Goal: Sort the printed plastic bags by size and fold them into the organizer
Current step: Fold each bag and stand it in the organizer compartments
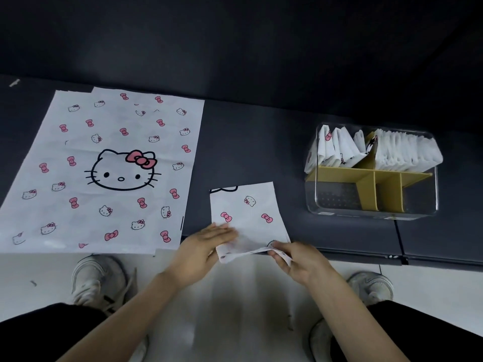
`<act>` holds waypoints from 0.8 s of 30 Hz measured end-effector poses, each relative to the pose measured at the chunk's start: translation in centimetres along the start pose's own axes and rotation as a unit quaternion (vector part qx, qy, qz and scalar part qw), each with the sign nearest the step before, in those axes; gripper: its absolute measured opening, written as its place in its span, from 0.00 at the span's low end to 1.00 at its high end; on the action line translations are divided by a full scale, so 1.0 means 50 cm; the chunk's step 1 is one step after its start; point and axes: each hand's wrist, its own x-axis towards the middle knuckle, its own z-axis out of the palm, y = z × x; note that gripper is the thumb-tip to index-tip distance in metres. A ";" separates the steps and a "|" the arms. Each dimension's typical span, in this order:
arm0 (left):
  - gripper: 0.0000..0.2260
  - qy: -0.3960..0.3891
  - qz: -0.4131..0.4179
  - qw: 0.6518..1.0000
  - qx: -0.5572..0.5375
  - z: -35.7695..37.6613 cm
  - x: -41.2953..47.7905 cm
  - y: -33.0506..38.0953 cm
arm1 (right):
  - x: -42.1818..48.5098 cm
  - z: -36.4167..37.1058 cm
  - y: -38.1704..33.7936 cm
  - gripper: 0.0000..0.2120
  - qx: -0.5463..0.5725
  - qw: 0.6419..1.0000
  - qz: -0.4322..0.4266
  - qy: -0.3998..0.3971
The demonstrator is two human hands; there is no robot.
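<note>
Pale shoes (96, 278) on white floor at 7 o'clock. At 6 o'clock, left hand (206, 244) lies flat, fingers straight, pressing near-left corner of narrow bag (248, 212) on dark mat (261, 142). Right hand (298, 259) pinches its raised near edge. Large printed bags (104, 165) lie flat at 9 o'clock. Clear organizer (339, 197) stands at 3 o'clock, far compartments packed with folded bags (402, 152).

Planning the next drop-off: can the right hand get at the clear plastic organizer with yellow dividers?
Probably yes: nothing lies between the right hand and the clear plastic organizer, open-topped, though that hand pinches the small white printed bag.
</note>
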 end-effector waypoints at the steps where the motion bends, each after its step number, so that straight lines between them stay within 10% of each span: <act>1: 0.19 0.024 -0.029 0.999 -0.030 0.001 0.001 0.006 | -0.004 -0.001 0.000 0.07 -0.014 1.000 -0.024 -0.005; 6: 0.14 0.027 -0.218 0.968 -0.119 -0.009 0.009 0.022 | -0.007 -0.040 0.001 0.21 -0.172 0.937 -0.301 0.036; 12: 0.22 0.045 -0.315 0.937 -0.145 -0.014 0.033 0.031 | 0.009 -0.023 -0.026 0.23 -0.177 0.925 -0.306 -0.139; 24: 0.05 0.058 -0.389 0.915 -0.086 -0.030 0.078 0.052 | 0.032 -0.074 -0.035 0.43 -0.151 0.876 -0.244 -0.388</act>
